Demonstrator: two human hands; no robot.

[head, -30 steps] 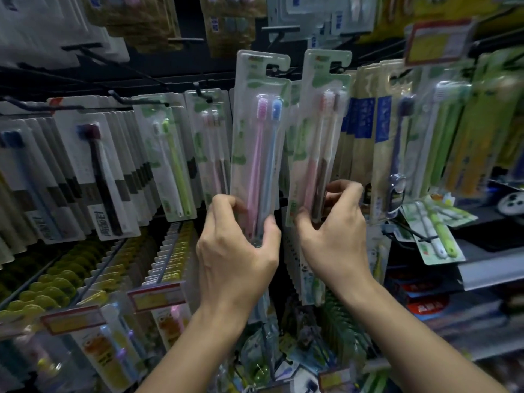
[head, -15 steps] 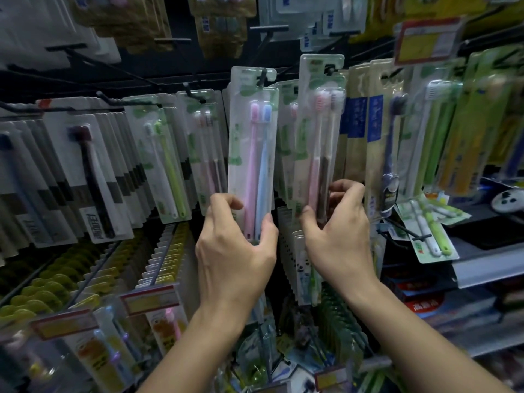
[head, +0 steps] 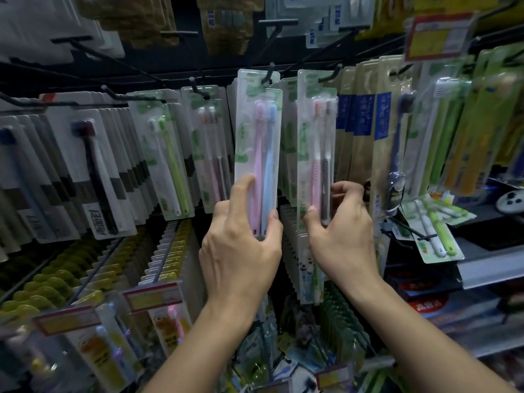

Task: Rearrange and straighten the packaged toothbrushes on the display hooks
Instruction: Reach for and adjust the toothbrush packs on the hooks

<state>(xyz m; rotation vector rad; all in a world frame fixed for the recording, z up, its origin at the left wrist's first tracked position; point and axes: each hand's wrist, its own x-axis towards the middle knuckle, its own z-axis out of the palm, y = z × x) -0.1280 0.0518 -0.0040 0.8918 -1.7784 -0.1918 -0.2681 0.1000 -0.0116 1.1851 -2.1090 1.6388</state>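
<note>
Left hand [head: 241, 245] pinches the pink-blue pack [head: 258, 154], right hand [head: 340, 231] the pink-brown pack [head: 317, 148] — both on hooks. Probably light, slick, bendy plastic — hold the bottom edges.

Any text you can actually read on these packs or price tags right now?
None reads clearly.
Blue labels on the tan packs: white characters, blurred.
Red-and-yellow price tag, top right: print too small.
Black-toothbrush white cards, left: large dark characters, illegible.
Red lower-right boxes: white characters, blurred.
</note>
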